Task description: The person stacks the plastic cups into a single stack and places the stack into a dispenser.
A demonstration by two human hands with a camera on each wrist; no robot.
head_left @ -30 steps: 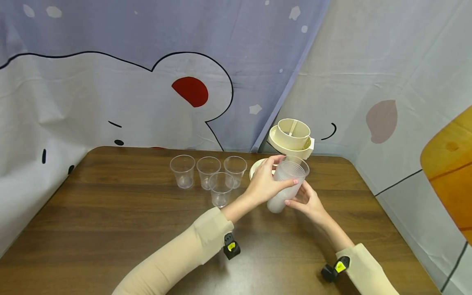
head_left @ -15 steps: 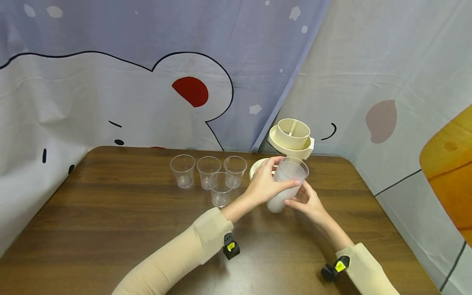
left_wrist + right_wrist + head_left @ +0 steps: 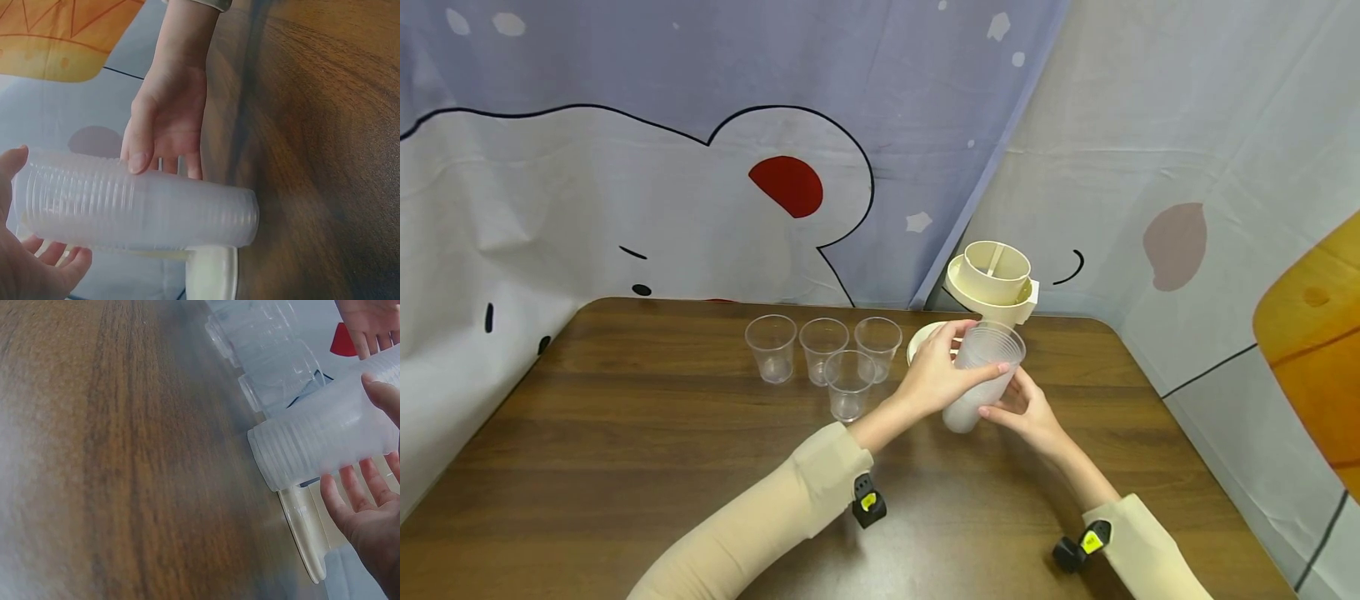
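Observation:
A tall stack of nested clear plastic cups [image 3: 989, 347] is held tilted above the table, rims up and to the right. My left hand [image 3: 934, 373] grips it near the rims, thumb across the front and fingers behind. Lower down, my right hand [image 3: 1028, 418] holds the stack from the right side, between thumb and fingers. In the left wrist view, the cup stack [image 3: 181, 209] lies across the picture, with the right hand [image 3: 172, 106] touching its side. The right wrist view shows the bottom end of the cup stack [image 3: 294, 453] and the curled right fingers [image 3: 356, 487].
Several single clear cups [image 3: 848, 387] stand upright left of the hands on the brown wooden table [image 3: 625, 467]. Behind the stack is a cream plastic stand [image 3: 996, 283] with a round ring on top and a round base [image 3: 917, 340]. A printed curtain [image 3: 647, 208] hangs behind.
The top rim of the cup stack has sunk slightly, down and to the left. Both hands stay in nearly the same place, and the single cups have not moved.

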